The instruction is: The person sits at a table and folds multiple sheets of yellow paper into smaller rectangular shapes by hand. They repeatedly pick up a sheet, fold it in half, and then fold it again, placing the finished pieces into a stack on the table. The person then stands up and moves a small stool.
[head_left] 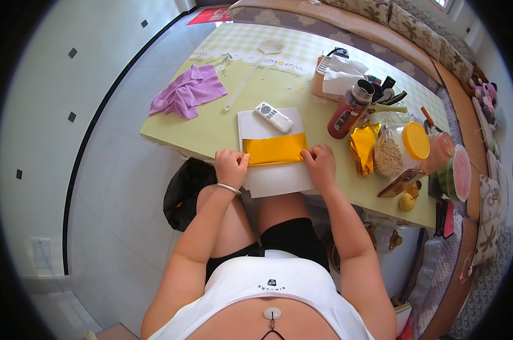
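A shiny gold foil sheet (275, 149), apparently folded into a wide strip, lies across white paper (276, 180) at the table's near edge. My left hand (231, 166) pinches the strip's lower left corner between thumb and fingers. At its right end, my right hand (320, 163) grips the other lower corner the same way. Just beyond the strip, a white remote control (274, 117) rests slantwise on the paper. The near end of the paper juts past the table edge over my lap.
A purple cloth (189, 90) and a white fly swatter (245, 79) lie at the left. To the right stand a red flask (350, 110), more gold foil (363, 148), a yellow-lidded jar (390, 152), a phone (402, 182) and a cut watermelon (456, 174). A tissue box (324, 85) is behind.
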The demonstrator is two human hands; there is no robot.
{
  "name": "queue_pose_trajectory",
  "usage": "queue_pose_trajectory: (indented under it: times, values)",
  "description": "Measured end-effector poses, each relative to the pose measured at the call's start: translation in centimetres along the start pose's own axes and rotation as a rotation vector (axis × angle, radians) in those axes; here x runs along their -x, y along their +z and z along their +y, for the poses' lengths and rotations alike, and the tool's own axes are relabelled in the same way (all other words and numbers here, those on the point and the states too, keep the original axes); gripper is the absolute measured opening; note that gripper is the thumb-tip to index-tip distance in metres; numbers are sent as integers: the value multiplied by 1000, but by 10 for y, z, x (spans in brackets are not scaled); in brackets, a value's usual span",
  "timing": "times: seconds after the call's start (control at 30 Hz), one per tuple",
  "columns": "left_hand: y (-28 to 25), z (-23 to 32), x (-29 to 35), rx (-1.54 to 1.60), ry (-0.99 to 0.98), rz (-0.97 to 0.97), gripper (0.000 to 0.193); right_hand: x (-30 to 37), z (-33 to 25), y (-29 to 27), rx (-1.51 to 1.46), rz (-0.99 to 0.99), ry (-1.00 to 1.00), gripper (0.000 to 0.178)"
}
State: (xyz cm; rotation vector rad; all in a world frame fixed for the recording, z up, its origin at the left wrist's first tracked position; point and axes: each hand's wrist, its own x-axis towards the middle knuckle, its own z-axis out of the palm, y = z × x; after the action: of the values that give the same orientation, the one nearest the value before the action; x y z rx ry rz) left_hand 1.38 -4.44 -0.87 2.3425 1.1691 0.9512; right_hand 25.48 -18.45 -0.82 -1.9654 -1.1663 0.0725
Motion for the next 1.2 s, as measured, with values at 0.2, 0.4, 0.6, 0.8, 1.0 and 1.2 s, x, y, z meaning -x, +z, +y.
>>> queue_pose_trajectory:
  times: [0.2, 0.4, 0.6, 0.8, 1.0, 1.2]
  values:
    - [8, -1, -3, -150, 39, 25, 23, -3, -2, 11, 137, 44, 15, 28]
    - [7, -1, -3, -201, 89, 30, 22, -2, -5, 13, 185, 66, 9, 28]
    - [6, 0, -5, -241, 103, 2, 20, -2, -3, 18, 231, 104, -17, 29]
    - [-2, 25, -18, -247, 423, 172, 24, -4, -6, 13, 258, 48, 18, 27]
    - [8, -6, -27, 21, 536, -390, 36, -15, -24, 4, 388, 24, -75, 29]
    - [-12, 27, -3, -341, 589, -584, 91, 20, -31, 43, 341, -361, -517, 69]
